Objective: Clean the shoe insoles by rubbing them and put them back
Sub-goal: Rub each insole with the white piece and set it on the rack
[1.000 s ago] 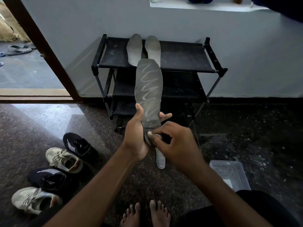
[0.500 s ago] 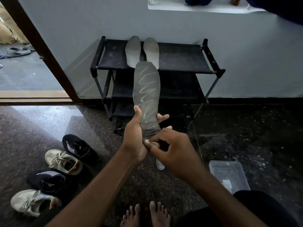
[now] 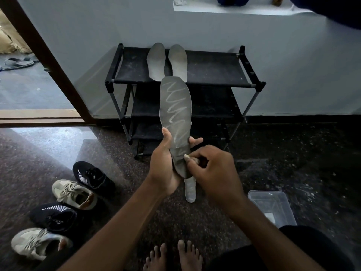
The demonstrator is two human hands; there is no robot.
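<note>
In the head view, the held insole [image 3: 175, 114] stands nearly upright in the centre of the frame. It is a dark grey sole with a pale zigzag line running down its face. The left hand [image 3: 164, 167] grips its lower part, with the thumb pressed along the left edge and the fingers curled behind, their tips showing past the right edge. The right hand [image 3: 213, 173] is just to the right of it, fingers bent, pinching a small pale lump [image 3: 187, 156] that touches the insole's heel end. What the lump is made of cannot be told.

Directly below the hands, a second insole [image 3: 190, 189] lies on the dark speckled floor [image 3: 293, 153], partly hidden by them. In the upper middle, a black shoe rack [image 3: 214, 69] stands against the wall. On its top shelf are a grey insole [image 3: 156, 63] and a lighter insole [image 3: 178, 62], side by side with their toes to the wall.

At the lower left, four shoes sit in a diagonal row: a black sneaker [image 3: 91, 177], a beige sneaker [image 3: 74, 193], a black striped sneaker [image 3: 56, 217] and a grey laced sneaker [image 3: 37, 243].

A clear plastic box [image 3: 273, 206] rests on the floor at the lower right. Two bare feet [image 3: 172, 257] show at the bottom edge. An open doorway fills the upper left, with a sandal [image 3: 17, 63] outside it.
</note>
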